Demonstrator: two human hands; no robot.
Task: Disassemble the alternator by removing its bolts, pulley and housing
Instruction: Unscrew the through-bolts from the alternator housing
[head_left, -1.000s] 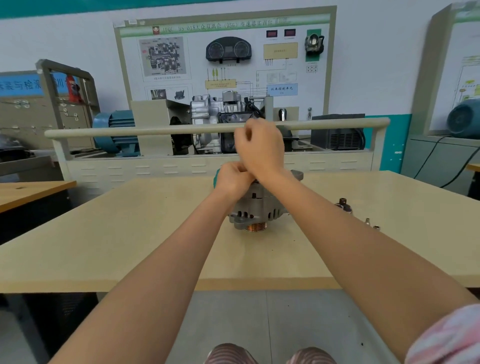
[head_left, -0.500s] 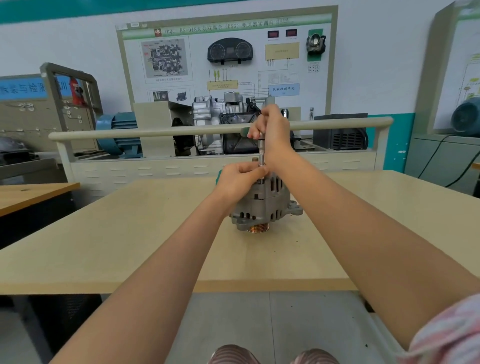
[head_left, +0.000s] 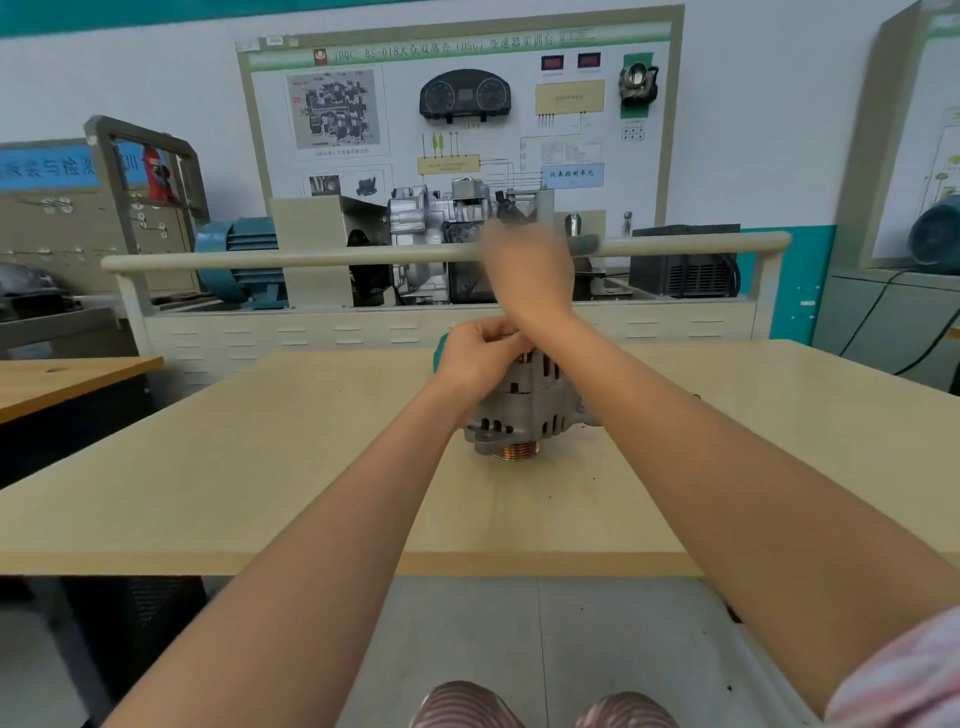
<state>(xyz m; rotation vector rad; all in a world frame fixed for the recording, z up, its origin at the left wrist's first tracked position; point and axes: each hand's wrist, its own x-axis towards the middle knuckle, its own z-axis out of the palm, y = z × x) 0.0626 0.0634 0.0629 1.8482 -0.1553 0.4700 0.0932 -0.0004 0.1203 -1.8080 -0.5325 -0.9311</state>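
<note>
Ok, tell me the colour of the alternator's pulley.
Coppery orange, under the grey alternator; pulley seen in the head view.

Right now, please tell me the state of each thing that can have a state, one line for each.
alternator: stands on the table, pulley end down, housing in one piece.
pulley: on the alternator, at the bottom.
left hand: fingers curled on top of the alternator.
right hand: raised above the alternator, blurred; grip cannot be told.
tool handle: green, sticks out beside the right hand, blurred.
</note>
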